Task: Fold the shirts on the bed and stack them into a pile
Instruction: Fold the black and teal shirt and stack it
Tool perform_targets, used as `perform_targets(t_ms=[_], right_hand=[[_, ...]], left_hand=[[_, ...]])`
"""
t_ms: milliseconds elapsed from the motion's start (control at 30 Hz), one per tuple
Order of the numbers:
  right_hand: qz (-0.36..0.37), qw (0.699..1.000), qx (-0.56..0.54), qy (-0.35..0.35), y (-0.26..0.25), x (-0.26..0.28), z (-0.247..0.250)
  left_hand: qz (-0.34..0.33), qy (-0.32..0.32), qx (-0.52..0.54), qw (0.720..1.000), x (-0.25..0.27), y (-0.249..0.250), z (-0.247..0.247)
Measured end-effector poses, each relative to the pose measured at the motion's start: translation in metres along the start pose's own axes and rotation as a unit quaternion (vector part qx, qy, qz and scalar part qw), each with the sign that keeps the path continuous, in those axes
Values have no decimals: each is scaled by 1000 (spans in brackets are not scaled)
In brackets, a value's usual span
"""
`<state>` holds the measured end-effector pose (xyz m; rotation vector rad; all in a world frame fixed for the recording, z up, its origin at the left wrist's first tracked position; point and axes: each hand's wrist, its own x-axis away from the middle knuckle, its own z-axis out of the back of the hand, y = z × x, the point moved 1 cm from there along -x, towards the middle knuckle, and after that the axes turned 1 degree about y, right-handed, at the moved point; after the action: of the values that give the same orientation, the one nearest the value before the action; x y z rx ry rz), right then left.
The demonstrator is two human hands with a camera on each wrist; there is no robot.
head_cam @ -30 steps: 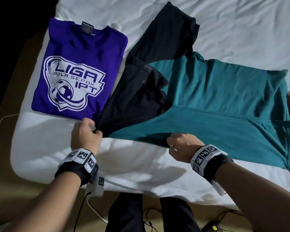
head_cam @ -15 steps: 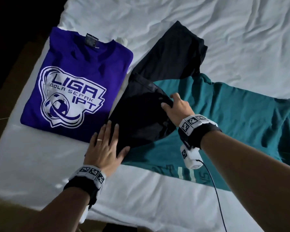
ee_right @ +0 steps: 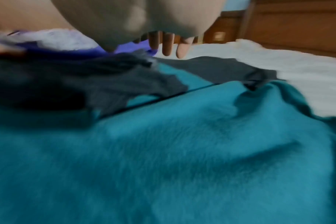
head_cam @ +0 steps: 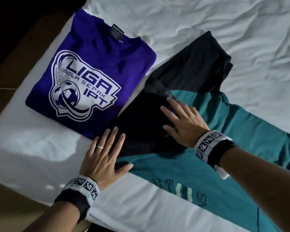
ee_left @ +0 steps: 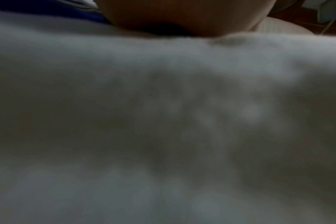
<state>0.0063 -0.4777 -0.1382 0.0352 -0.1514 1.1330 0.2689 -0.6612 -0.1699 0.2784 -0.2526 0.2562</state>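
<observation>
We found a purple shirt (head_cam: 90, 77), already folded into a neat rectangle, lying flat near the bed's (head_cam: 208, 22) left edge with its collar label away from us and a white football crest reading "LIGA BOLA SEPAK IPT" facing up. Just beside it on the right we saw a teal shirt (head_cam: 216, 164) with black sleeves spread across the white sheet, its body creased and running off towards the lower right. One black sleeve (head_cam: 141, 121) was folded inward over the teal body, touching the purple shirt's corner; the other (head_cam: 196, 64) lay extended towards the far side.
</observation>
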Motion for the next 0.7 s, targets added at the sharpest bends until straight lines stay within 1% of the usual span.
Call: perform_targets(t_ms=[33,67,133,167,200,300,333,367,400,500,533,600,700], right_hand=[[18,998,27,-60,-3,4,-8],[22,993,44,-103,-1,5,-15],[14,990,60,-129,7,0,-15],[16,990,63,-126,9,-5,-11],[19,992,58,-108,9,-14,-5],[12,1000,12,-5,3,-50,14],[10,1000,7,17,0,-64,18],[10,1000,6,24,-3,-78,22],[8,1000,6,14,-6,-92,24],[-17,998,18,-51,-14,-116,24],[-25,998,27,-52,-15,-118,23],[-31,998,39,-30,-19,-118,21],[-33,999,24,0,-23,-117,25]], left_hand=[[4,-5,-2,1000,2,-1,0],[10,-11,-4,1000,4,-3,-1],[17,-15,-4,1000,5,-5,-2],[20,-18,-3,1000,5,-5,-2],[22,-21,-3,1000,4,-5,-3],[26,-29,1,999,2,-6,-5],[27,-29,2,999,2,-6,-6],[26,-26,2,999,2,-6,-6],[25,-22,2,999,2,-6,-6],[22,-17,7,1000,3,-7,-6],[22,-17,9,1000,2,-7,-6],[21,-20,15,999,3,-8,-6],[18,-17,20,999,4,-9,-7]])
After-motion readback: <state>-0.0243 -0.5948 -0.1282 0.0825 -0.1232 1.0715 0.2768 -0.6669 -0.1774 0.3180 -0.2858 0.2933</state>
